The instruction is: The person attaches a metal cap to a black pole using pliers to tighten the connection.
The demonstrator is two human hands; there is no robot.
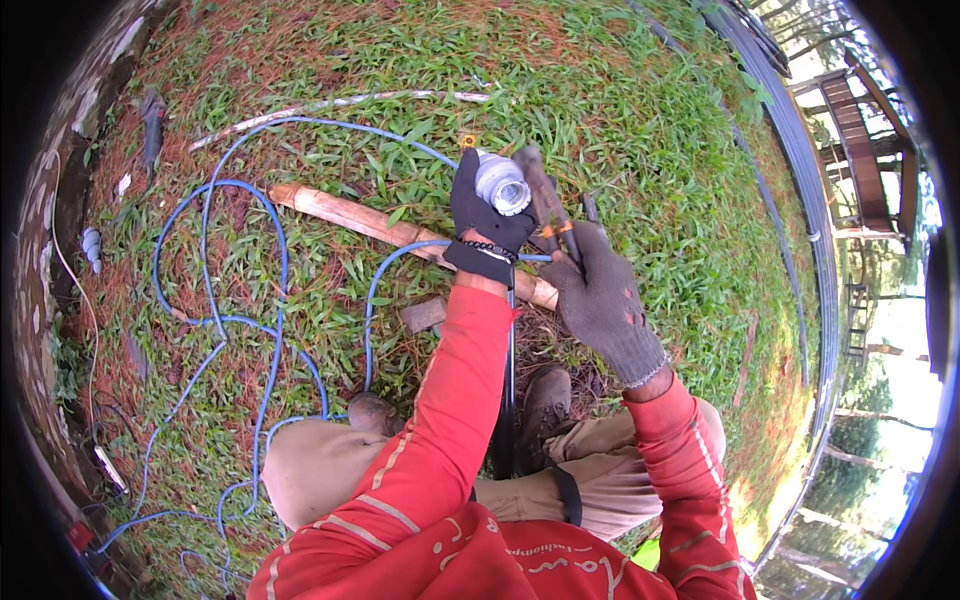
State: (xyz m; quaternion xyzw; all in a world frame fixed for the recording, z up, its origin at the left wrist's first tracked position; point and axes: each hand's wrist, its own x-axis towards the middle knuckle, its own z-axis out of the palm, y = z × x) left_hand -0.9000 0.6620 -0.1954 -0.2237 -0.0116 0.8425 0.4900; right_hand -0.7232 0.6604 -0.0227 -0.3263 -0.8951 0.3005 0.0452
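Observation:
My left hand (490, 205), in a black glove, is closed around a pale grey cylindrical fitting (502, 185) with a clear, ridged round end facing up. In a worn grey knit glove, my right hand (605, 295) grips dark pliers (552, 215) with orange bands on the handles. Their head is blurred and lies just right of the fitting; I cannot tell whether they touch. Blue cable (375, 127) reaches my left hand from the left, and another stretch ends by my right glove. Below my left wrist a black pole (511, 350) runs down between my boots.
A split bamboo pole (350, 215) lies across the grass under my hands. Loops of blue cable spread over the left side. A small wood block (423, 315) sits near my boot (545, 405). Long dark pipes (790, 130) run along the right, with a wooden structure (862, 150) beyond.

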